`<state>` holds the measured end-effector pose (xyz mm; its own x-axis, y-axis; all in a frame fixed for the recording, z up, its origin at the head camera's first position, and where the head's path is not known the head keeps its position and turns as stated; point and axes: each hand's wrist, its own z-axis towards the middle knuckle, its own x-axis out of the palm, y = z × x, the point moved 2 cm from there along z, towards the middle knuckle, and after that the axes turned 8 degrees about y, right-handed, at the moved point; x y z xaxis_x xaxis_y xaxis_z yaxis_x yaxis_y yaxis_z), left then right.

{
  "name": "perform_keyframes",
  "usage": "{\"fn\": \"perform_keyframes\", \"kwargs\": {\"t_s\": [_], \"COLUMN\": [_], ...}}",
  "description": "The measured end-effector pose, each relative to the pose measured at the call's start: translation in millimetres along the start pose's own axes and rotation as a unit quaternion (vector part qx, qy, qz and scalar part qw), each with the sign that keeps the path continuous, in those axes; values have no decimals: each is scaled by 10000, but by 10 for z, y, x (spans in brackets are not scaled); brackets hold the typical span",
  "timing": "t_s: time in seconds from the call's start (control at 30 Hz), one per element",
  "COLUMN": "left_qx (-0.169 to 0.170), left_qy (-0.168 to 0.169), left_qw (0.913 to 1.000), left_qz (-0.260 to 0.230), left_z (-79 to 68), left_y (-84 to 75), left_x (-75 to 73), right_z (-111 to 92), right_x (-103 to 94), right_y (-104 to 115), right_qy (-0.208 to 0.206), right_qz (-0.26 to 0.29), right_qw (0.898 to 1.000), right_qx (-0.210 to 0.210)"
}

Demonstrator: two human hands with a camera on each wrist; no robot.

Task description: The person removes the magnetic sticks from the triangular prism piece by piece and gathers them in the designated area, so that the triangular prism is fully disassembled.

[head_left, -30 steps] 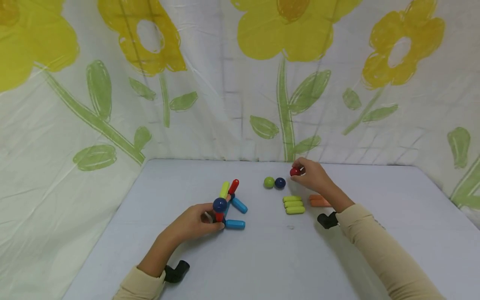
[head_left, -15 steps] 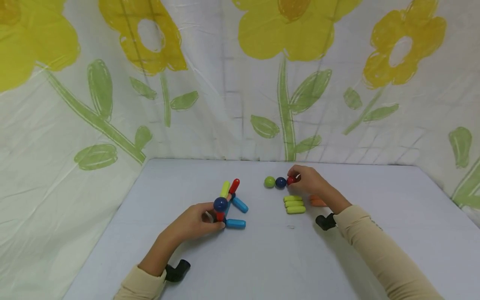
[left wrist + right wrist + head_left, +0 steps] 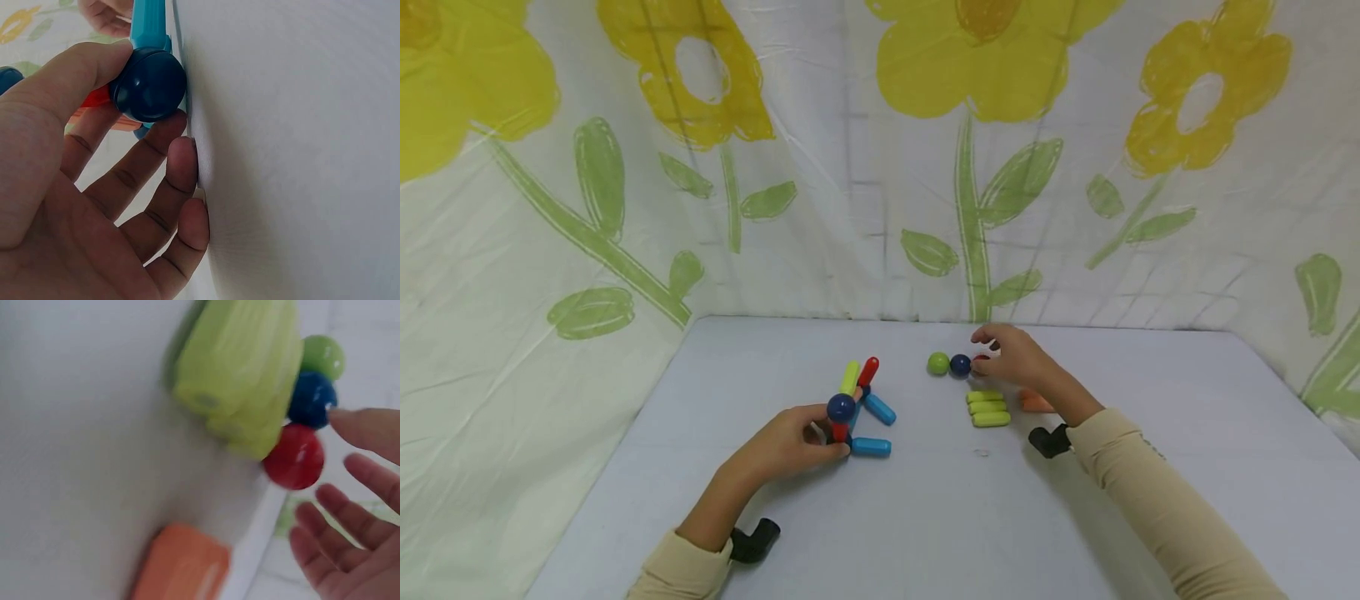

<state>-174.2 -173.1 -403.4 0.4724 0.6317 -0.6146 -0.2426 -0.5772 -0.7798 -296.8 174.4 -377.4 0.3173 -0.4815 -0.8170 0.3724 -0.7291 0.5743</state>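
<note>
My left hand (image 3: 790,444) pinches a dark blue ball (image 3: 149,84) low on a structure of toy building rods and balls. A blue rod (image 3: 872,447) sticks out from that ball to the right, and a red rod (image 3: 839,432) rises to another dark blue ball (image 3: 841,408). Behind stand a yellow-green rod (image 3: 850,377), a red rod (image 3: 868,372) and a second blue rod (image 3: 880,409). My right hand (image 3: 1017,360) has its fingers spread beside a red ball (image 3: 295,456). That red ball sits in a row with a blue ball (image 3: 960,365) and a green ball (image 3: 938,363).
Three yellow-green rods (image 3: 988,409) lie side by side in front of the balls. Orange rods (image 3: 1036,402) lie under my right wrist, partly hidden. The white table (image 3: 925,517) ends at a flower-painted cloth (image 3: 820,250) behind.
My right hand has brought the red ball down and left to the end of the ball row, then opened its fingers off it. The left hand keeps its hold in place.
</note>
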Motion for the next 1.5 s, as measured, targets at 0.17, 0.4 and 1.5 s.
{"fn": "perform_keyframes", "kwargs": {"t_s": [0.17,0.4,1.5], "left_qx": [-11,147,-355], "left_qy": [17,22,-166], "left_qw": [10000,9999,9992], "left_qz": [13,-11,-37], "left_z": [-10,0,-26], "left_y": [14,15,-5], "left_x": [-1,-5,-2], "right_z": [43,33,-85], "right_x": [104,487,722], "right_y": [389,1201,1215], "right_qy": [-844,-810,-158], "right_qz": [-427,-1190,-833], "right_qw": [9868,9189,9670], "right_qx": [-1311,-3672,-2404]}}
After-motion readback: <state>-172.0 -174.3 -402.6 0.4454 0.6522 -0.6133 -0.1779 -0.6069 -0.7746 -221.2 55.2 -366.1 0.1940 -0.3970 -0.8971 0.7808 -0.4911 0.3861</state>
